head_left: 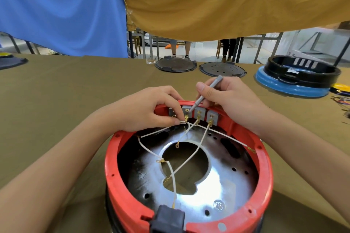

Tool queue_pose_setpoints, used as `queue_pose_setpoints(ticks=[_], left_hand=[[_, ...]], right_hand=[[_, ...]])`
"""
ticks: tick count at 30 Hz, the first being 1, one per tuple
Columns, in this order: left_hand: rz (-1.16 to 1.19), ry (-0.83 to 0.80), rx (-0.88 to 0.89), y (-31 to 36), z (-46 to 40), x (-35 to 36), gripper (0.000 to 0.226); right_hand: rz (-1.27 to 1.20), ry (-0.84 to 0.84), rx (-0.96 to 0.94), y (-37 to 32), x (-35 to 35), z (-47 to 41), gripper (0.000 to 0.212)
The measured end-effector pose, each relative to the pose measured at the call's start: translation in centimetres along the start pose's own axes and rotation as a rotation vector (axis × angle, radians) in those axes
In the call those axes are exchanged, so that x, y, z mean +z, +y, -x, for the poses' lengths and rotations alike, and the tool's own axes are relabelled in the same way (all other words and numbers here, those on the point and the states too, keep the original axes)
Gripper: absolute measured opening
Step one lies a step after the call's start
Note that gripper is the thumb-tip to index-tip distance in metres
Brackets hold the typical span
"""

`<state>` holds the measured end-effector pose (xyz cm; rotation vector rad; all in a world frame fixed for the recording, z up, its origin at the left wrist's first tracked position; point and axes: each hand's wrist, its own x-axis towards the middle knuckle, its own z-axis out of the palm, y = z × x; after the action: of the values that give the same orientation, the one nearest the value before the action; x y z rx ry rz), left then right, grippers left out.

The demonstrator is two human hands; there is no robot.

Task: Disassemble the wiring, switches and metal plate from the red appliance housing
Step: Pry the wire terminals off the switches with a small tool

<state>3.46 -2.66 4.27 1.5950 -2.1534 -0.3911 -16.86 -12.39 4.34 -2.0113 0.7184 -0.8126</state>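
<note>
1. Left hand (151, 108) has its grip pinched on a thin white wire (162, 130) at the far rim.
2. Round red plastic housing (113, 159) sits on the olive cloth desk (56, 100), shiny metal plate (223, 181) inside.
3. Right hand (225, 96) grips a slim grey tool (206, 92), tip on the grey switches (198, 113).

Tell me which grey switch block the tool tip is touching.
The leftmost fully visible switch block; the tool in the right hand points at it.

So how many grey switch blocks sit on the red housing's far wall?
4 visible: one behind the left fingers, one at the tool tip, two rightward. More may be hidden.
</note>
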Motion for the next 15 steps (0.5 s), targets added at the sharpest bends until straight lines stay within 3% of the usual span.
queue_pose_setpoints(ticks=[15], left_hand=[[0.005,-0.011,-0.020,0.30,0.04,-0.07,0.009]], right_hand=[[0.074,-0.002,-0.087,-0.16,-0.04,0.38,0.033]])
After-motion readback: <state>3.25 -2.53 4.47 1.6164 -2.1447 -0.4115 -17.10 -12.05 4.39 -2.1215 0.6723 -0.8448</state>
